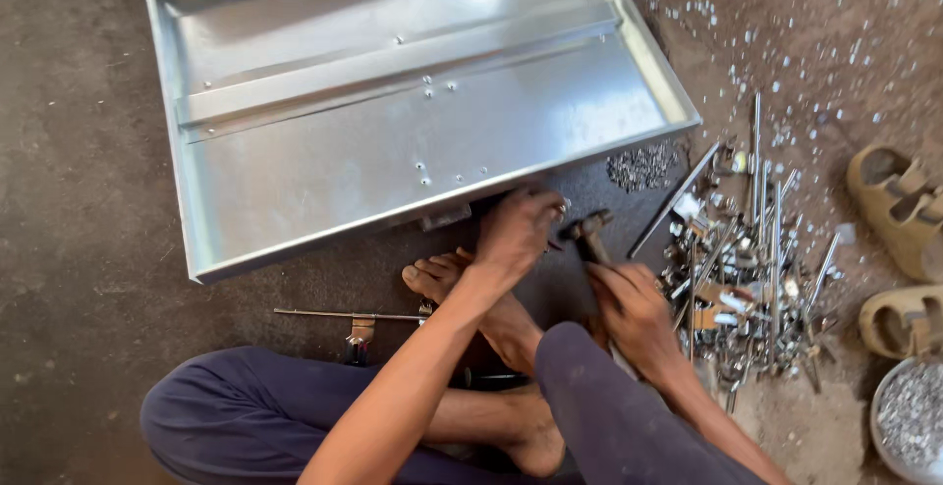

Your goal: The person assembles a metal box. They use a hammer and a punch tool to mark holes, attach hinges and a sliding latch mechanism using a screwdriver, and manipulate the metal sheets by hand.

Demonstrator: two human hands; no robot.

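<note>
Hammer (587,230) gripped in right hand (634,308), left hand (516,230) pinching at metal tray (393,112), dirt floor (79,249)

1. The big metal tray (393,122) blocks the way ahead of both hands.
2. On the right, the pile of metal rods and fittings (747,279) stands close.
3. On the left, the floor (79,249) is open, with only a thin rod (344,315) near the knee.

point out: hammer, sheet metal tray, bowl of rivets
hammer (587,227), head view, on the dark hammer head above the right hand.
sheet metal tray (324,166), head view, on its flat bare floor left of the rivets.
bowl of rivets (909,416), head view, on the small silvery pieces inside, bottom right corner.
</note>
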